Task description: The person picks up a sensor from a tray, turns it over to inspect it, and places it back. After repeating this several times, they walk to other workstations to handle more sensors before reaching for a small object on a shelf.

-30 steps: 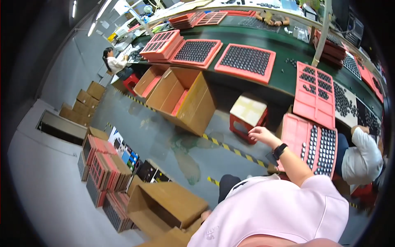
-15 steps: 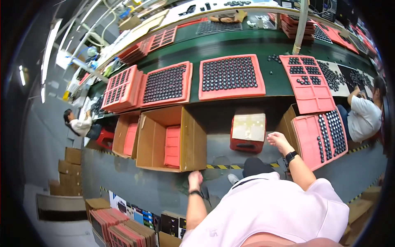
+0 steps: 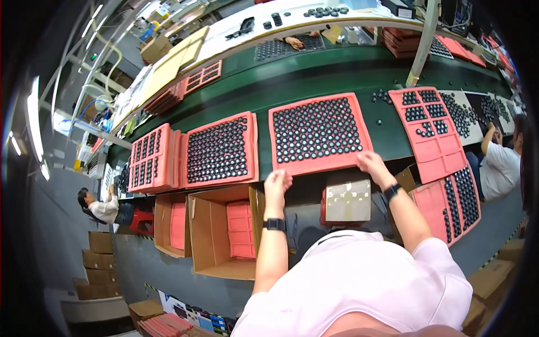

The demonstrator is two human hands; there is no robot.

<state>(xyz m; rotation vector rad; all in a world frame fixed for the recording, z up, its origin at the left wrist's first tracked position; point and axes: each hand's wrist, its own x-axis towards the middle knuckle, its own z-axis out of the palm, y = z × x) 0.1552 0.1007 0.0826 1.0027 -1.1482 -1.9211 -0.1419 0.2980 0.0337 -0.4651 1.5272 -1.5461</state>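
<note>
A pink tray [image 3: 314,165] filled with rows of small round black parts [image 3: 317,129] lies on the green bench in front of me. My left hand [image 3: 277,184] is at its near left corner, fingers curled against the rim. At the near right corner, my right hand [image 3: 371,163] pinches the edge with bent fingers. Part of each hand's grip is hidden behind the knuckles. The tray appears to rest flat on the bench, its near edge along the bench's front edge.
Another filled pink tray [image 3: 253,151] tops a stack to the left, beside stacked gridded trays [image 3: 165,163]. Open cardboard boxes [image 3: 210,236] stand below. A red stool with a tan top [image 3: 348,202] sits under the bench. Partly filled trays [image 3: 432,159] and a seated person [image 3: 501,163] are right.
Both my hands have moved forward and up from above the floor to the near corners of the filled tray. My body has come closer to the bench.
</note>
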